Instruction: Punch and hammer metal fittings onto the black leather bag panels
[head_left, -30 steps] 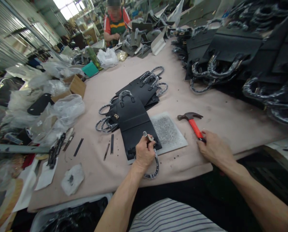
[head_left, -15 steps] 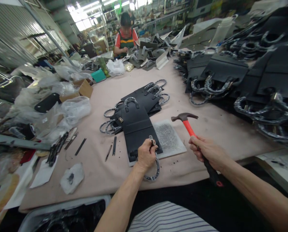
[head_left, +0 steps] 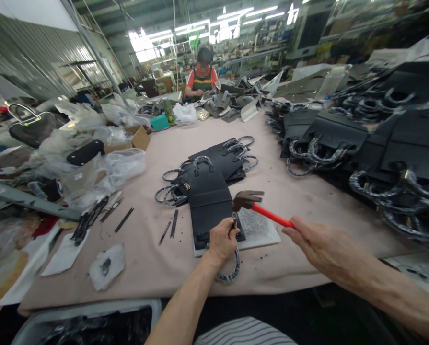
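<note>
My left hand (head_left: 223, 241) is closed round a small metal punch (head_left: 234, 221) standing upright on a black leather bag panel (head_left: 210, 206). That panel lies partly over a grey pitted striking block (head_left: 257, 229). The panel's looped grey handle (head_left: 230, 268) hangs past the table edge under my wrist. My right hand (head_left: 320, 244) grips the red handle of a hammer (head_left: 258, 205), whose dark head hovers just above the punch.
More black panels with handles (head_left: 225, 155) lie stacked behind. Loose punches and strips (head_left: 171, 225) rest to the left, with plastic bags (head_left: 121, 165) and cardboard beyond. Finished black bags (head_left: 361, 139) pile up on the right. Another person (head_left: 202, 76) works at the table's far end.
My right hand picked the hammer up off the table and swung it left, bringing its head over the punch. My left hand kept holding the punch on the panel.
</note>
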Motion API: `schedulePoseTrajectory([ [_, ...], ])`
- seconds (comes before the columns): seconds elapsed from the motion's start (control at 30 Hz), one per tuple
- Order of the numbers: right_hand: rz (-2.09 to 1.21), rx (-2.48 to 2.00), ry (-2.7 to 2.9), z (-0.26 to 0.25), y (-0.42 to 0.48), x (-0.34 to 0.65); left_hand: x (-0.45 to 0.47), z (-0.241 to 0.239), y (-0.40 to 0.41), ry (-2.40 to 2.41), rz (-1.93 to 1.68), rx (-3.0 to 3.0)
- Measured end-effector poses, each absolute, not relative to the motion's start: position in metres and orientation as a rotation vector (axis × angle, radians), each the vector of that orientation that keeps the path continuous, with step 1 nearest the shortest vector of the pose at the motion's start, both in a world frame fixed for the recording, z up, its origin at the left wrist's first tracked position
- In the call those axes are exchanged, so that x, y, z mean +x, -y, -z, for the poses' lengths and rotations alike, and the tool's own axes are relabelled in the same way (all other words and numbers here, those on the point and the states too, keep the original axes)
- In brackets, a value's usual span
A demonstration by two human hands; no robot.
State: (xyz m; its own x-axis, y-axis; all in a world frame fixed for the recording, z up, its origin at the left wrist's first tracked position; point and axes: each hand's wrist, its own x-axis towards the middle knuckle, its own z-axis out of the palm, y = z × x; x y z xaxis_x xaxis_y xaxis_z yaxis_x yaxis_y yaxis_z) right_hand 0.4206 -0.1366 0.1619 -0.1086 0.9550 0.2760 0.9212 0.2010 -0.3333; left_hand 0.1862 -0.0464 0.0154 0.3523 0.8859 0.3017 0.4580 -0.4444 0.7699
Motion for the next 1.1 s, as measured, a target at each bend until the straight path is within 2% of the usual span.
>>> schedulePoseTrajectory([
  [0.17,0.023,-1.656,1.713,-0.198,0.141,0.409,0.186,-0.015,0.045,-1.155,-0.985,2.028],
  [0.33,-0.041,-1.670,2.047,-0.170,0.139,0.406,0.187,-0.013,0.043,-1.132,-0.958,2.060],
  [0.47,-0.153,-1.753,1.962,-0.187,0.135,0.409,0.187,-0.013,0.043,-1.153,-0.971,2.040],
  [0.6,0.029,-1.678,1.673,-0.199,0.138,0.404,0.186,-0.013,0.044,-1.152,-0.961,2.021],
  [0.77,0.099,-1.597,2.196,-0.178,0.137,0.412,0.186,-0.011,0.043,-1.160,-0.936,2.042],
  [0.93,0.207,-1.563,1.829,-0.180,0.137,0.410,0.186,-0.013,0.044,-1.179,-0.928,2.042],
  [1.1,-0.103,-1.821,2.100,-0.159,0.136,0.421,0.186,-0.013,0.043,-1.150,-0.879,2.074],
])
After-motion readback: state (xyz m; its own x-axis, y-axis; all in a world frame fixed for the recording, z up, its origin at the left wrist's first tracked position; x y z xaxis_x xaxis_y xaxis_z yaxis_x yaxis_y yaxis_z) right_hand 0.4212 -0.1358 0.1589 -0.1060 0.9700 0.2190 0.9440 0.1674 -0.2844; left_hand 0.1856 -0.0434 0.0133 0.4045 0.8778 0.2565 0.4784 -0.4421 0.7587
